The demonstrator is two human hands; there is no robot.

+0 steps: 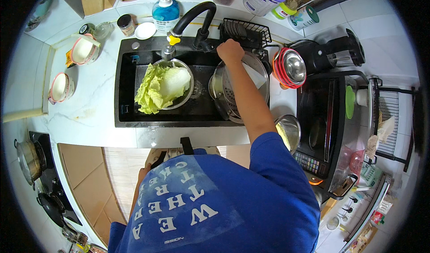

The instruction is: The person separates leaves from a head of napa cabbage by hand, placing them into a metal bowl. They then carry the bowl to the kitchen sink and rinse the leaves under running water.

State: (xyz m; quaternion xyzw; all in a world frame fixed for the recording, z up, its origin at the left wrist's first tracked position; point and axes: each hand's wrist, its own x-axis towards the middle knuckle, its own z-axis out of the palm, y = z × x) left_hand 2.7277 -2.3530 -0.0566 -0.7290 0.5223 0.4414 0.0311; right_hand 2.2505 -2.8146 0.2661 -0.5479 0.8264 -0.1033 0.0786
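Note:
My right hand (230,51) reaches over the right end of the black sink (178,123), its fingers curled beside the lever at the base of the black faucet (201,34). Whether they grip the lever is hidden. Under the faucet's yellow spout tip, a steel bowl (190,91) in the sink holds pale green napa cabbage leaves (158,88). Below my right forearm sits a steel steamer pot (217,85) with a perforated insert, partly covered by the arm. Down at my waist, my left hand (143,172) shows only in part, near a black strap.
A black wire rack (265,31) stands behind the sink. To the right are stacked red-rimmed bowls (291,68), a steel bowl (293,127) and a black oven (315,118). A blue pump bottle (165,13) stands behind; cups (62,87) sit on the left counter.

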